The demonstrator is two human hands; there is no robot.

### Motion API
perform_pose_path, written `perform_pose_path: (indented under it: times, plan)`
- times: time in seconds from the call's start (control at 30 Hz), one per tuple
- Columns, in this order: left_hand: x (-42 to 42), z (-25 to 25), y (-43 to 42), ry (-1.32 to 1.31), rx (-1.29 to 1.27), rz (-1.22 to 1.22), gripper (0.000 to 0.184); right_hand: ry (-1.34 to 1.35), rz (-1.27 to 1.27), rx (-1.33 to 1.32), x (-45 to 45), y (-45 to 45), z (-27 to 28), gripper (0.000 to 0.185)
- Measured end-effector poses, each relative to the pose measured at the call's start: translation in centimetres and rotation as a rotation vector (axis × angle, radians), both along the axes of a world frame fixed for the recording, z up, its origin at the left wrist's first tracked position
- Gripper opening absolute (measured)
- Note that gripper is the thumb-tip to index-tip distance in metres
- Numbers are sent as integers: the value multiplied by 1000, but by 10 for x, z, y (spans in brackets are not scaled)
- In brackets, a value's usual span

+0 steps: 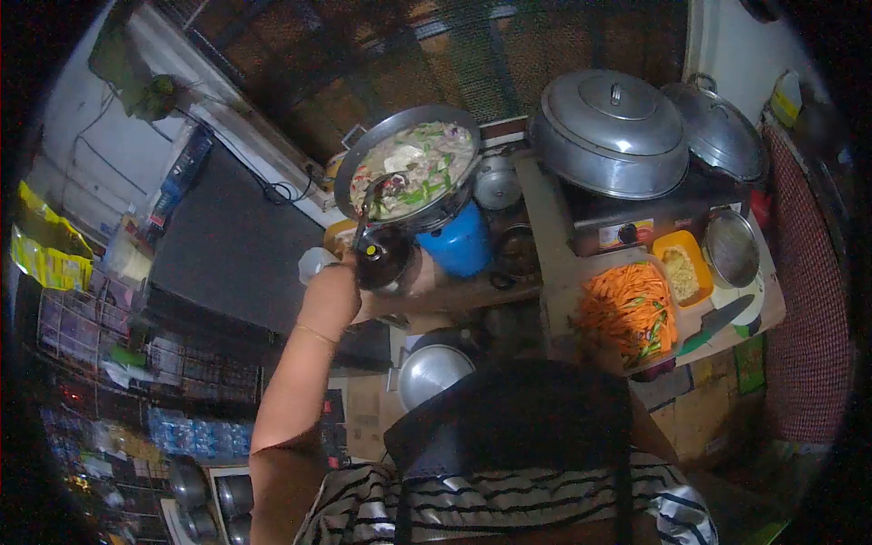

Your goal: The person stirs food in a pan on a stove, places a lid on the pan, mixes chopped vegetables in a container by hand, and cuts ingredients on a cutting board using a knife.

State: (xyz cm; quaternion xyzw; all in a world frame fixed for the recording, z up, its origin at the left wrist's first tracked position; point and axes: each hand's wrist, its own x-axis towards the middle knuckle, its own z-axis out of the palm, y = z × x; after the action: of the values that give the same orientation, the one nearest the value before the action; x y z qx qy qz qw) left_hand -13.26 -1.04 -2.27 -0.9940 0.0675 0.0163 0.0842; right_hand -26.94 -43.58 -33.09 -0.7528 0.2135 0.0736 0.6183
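My left hand [329,298] is closed around the handle end of a ladle [365,214]. The ladle's head rests among the food in a wide wok [343,182]. Pale pieces, green vegetable strips and some red bits make up the food [427,168]. A whitish cup-like thing [315,263] shows right beside my left hand; whether the fingers touch it I cannot tell. Just past the hand is a dark round lid or pot [386,257] with a yellow-topped knob. Of my right side only a bit of arm [649,425] shows, and the hand is hidden.
Below the wok stands a blue gas cylinder [459,241]. To the right are a large lidded pot [613,136], a container of carrot strips [629,313], an orange tub [683,268], a strainer [732,248] and a knife [718,322]. A metal pot [436,374] sits low near my body.
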Motion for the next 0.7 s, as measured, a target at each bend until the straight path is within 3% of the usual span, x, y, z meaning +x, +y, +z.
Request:
perform_pose_path:
  times: [0.17, 0.23, 0.27, 0.37, 0.47, 0.57, 0.67, 0.7]
  plan:
    - [24, -9, 1, 9, -23, 5, 45, -87, 7, -27, 0, -12, -53, 19]
    - [39, -5, -1, 65, 27, 23, 42, -87, 52, -193, -8, -19, -63, 19]
    - [44, -10, 7, 10, -64, 17, 43, -88, 69, -277, -10, -21, -60, 18]
    - [57, -11, 23, -103, -233, 7, 44, -97, 59, -158, -17, -24, -47, 22]
    - [52, 6, 19, -155, -198, 9, 45, -209, 51, 240, -27, -36, -96, 29]
    - [60, 13, 12, -197, -208, 21, 42, 66, -108, -204, -45, -36, -86, 29]
    - [80, 0, 9, -126, -111, 35, 45, 130, -74, -363, -44, -34, -75, 30]
    - [88, -6, 9, -104, -75, 30, 46, 72, -114, -265, -45, -27, -58, 32]
